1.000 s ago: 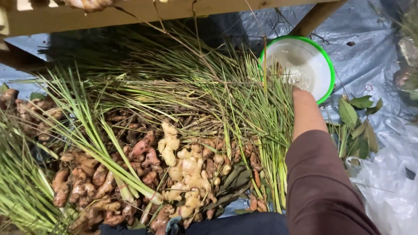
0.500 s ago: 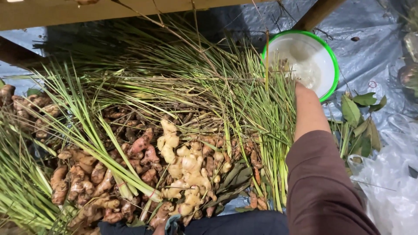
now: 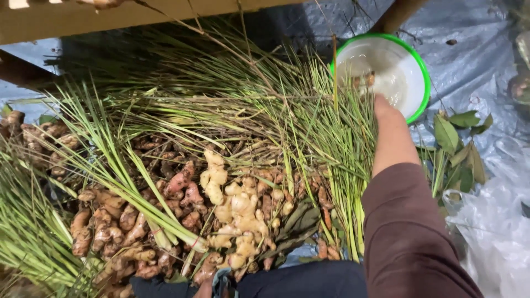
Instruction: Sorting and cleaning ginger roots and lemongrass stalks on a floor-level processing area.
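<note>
From the head camera we see our right hand (image 3: 381, 105) reaching into the round white plastic bowl with a green rim (image 3: 422, 69); its fingers are hidden behind long green grass stalks (image 3: 331, 138), so we cannot tell their grip. Below the wrist lies a heap of knobbly tan ginger roots (image 3: 237, 209).

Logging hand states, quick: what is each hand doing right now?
Left hand: not in view.
Right hand: reaches into the white bowl with green rim; the fingers are hidden by lemongrass stalks, so open or closed cannot be told.
</note>
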